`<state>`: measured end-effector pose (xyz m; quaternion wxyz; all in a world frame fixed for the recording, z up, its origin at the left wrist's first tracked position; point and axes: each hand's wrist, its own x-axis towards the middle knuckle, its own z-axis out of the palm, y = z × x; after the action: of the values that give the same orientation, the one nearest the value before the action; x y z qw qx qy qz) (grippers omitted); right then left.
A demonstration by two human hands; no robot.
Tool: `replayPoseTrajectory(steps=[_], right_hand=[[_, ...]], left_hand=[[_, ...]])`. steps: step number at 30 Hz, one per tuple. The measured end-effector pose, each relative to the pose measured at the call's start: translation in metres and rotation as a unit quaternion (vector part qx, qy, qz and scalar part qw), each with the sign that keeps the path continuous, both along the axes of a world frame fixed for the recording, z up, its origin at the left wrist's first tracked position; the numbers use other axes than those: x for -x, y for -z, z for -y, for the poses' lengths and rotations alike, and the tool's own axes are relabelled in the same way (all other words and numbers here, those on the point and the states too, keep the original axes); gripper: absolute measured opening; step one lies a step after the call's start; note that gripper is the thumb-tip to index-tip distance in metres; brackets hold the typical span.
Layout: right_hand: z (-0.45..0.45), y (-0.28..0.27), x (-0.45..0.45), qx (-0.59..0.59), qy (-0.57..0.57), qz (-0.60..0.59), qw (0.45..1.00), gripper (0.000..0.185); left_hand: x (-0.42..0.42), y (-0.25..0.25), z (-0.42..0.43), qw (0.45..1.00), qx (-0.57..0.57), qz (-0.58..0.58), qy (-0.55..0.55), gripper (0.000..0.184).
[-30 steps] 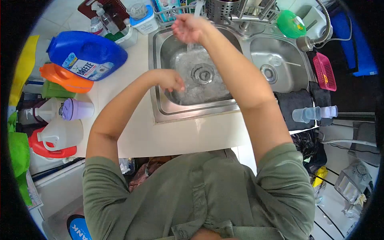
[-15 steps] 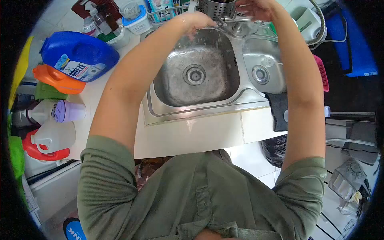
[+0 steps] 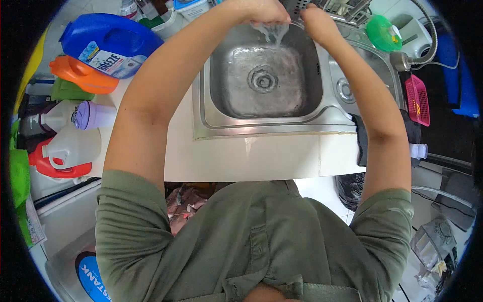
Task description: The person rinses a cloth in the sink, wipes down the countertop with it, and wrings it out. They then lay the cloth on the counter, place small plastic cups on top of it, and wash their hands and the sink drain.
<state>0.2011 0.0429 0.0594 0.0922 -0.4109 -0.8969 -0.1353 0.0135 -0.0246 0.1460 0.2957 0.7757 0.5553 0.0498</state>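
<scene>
My left hand (image 3: 267, 11) is over the far left part of the large steel sink basin (image 3: 236, 103), cut off by the top of the view. Its visible fingers look curled, and whatever they may hold is hidden. Clear water (image 3: 274, 33) streams and splashes below it into the basin. My right hand (image 3: 320, 25) is closed at the faucet, behind the ridge between the two basins, and covers most of the fitting. The round drain (image 3: 262, 79) shows in the wet basin floor.
Left of the sink stand a blue detergent jug (image 3: 110, 45), an orange bottle (image 3: 83, 74) and a lilac-lidded container (image 3: 93, 115). On the right are a smaller basin (image 3: 375, 63), a green round item (image 3: 383, 33), a sprayer head (image 3: 401, 61) and a pink basket (image 3: 417, 100).
Water now runs below my left hand. My right hand has come down onto the faucet and its fingers have closed. The camera view has shifted, so the sink sits higher and further right.
</scene>
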Motion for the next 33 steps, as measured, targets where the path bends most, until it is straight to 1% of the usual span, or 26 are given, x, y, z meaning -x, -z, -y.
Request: replayPoseTrajectory(steps=[2,3,4,5,6,7,8,9,11,13,15,17,18,19,20,21,22,23,24,25,26,27,28,30,32,33], right_hand=[[0.028,-0.034,0.011,0.033,0.022,0.014,0.999,0.012],[0.027,-0.032,0.016,0.016,0.021,0.015,1.0,0.008],[0.032,-0.039,0.02,0.018,0.022,0.015,0.999,0.008],[0.032,-0.051,0.023,0.021,0.023,0.078,0.997,0.007],[0.033,-0.059,0.025,0.024,0.022,0.14,0.99,0.007],[0.029,-0.059,0.026,0.027,0.02,0.14,0.99,0.007],[0.022,-0.058,0.026,-0.031,0.038,0.06,0.997,0.009],[0.015,-0.057,0.026,-0.089,0.057,-0.021,0.994,0.01],[-0.004,-0.058,0.026,-0.089,0.07,-0.027,0.993,0.01],[-0.007,-0.059,0.026,-0.111,0.076,-0.054,0.989,0.01],[0.006,-0.061,0.025,-0.102,0.08,-0.077,0.989,0.01],[0.027,-0.064,0.023,-0.096,0.086,-0.101,0.987,0.01],[0.039,-0.062,0.021,-0.054,0.125,-0.118,0.984,0.014],[0.049,-0.057,0.016,-0.011,0.164,-0.133,0.977,0.02],[0.056,-0.045,0.008,-0.01,0.167,-0.132,0.977,0.02],[0.063,-0.024,-0.004,0.032,0.16,-0.141,0.976,0.026],[0.071,-0.005,-0.015,0.074,0.154,-0.15,0.974,0.032],[0.079,0.012,-0.023,0.11,0.183,-0.128,0.968,0.038],[0.087,0.028,-0.03,0.147,0.212,-0.106,0.96,0.044],[0.096,0.044,-0.038,0.147,0.215,-0.107,0.959,0.044],[0.104,0.061,-0.045,0.134,0.239,-0.097,0.957,0.051],[0.11,0.072,-0.05,0.121,0.262,-0.087,0.953,0.06],[0.11,0.081,-0.052,0.121,0.266,-0.088,0.952,0.06],[0.109,0.092,-0.055,0.175,0.275,-0.123,0.937,0.073],[0.107,0.095,-0.053,0.194,0.282,-0.114,0.933,0.075],[0.107,0.096,-0.053,0.2,0.28,-0.132,0.93,0.073]], left_hand=[[0.011,0.024,-0.008,0.997,-0.06,-0.009,0.055,0.032],[0.016,0.035,-0.009,0.997,-0.057,-0.009,0.055,0.032],[0.02,0.042,-0.009,0.995,-0.071,0.012,0.074,0.032],[0.024,0.048,-0.011,0.991,-0.085,0.033,0.092,0.032],[0.023,0.045,-0.007,0.992,-0.084,0.034,0.092,0.032],[0.022,0.043,-0.001,0.996,-0.053,0.043,0.059,0.032],[0.022,0.04,0.004,0.998,-0.023,0.051,0.027,0.032],[0.024,0.043,0.003,0.998,-0.02,0.05,0.025,0.032],[0.028,0.053,0.001,0.993,0.036,0.114,0.014,0.034],[0.028,0.059,0.002,0.993,0.04,0.107,-0.002,0.034],[0.03,0.073,0.001,0.994,0.046,0.1,-0.016,0.035],[0.036,0.11,-0.006,0.997,-0.057,0.043,-0.029,0.027],[0.036,0.128,-0.006,0.997,-0.056,0.043,-0.027,0.027],[0.035,0.145,-0.003,0.994,-0.073,-0.007,-0.075,0.026],[0.034,0.159,-0.004,0.986,-0.091,-0.057,-0.123,0.025],[0.032,0.166,-0.003,0.987,-0.09,-0.057,-0.12,0.025],[0.029,0.171,0.0,0.983,-0.054,-0.115,-0.13,0.027],[0.027,0.178,0.001,0.975,-0.019,-0.175,-0.138,0.029],[0.028,0.193,0.002,0.975,-0.017,-0.175,-0.135,0.029],[0.03,0.21,0.0,0.972,-0.023,-0.203,-0.116,0.03],[0.029,0.224,-0.001,0.968,-0.029,-0.231,-0.099,0.032],[0.023,0.228,0.003,0.968,-0.029,-0.232,-0.095,0.032],[0.018,0.233,0.007,0.963,-0.018,-0.252,-0.09,0.037],[0.008,0.238,0.009,0.958,-0.008,-0.274,-0.082,0.042],[0.003,0.24,0.012,0.947,0.036,-0.32,-0.019,0.046],[0.001,0.239,0.016,0.946,0.036,-0.321,-0.016,0.046]])
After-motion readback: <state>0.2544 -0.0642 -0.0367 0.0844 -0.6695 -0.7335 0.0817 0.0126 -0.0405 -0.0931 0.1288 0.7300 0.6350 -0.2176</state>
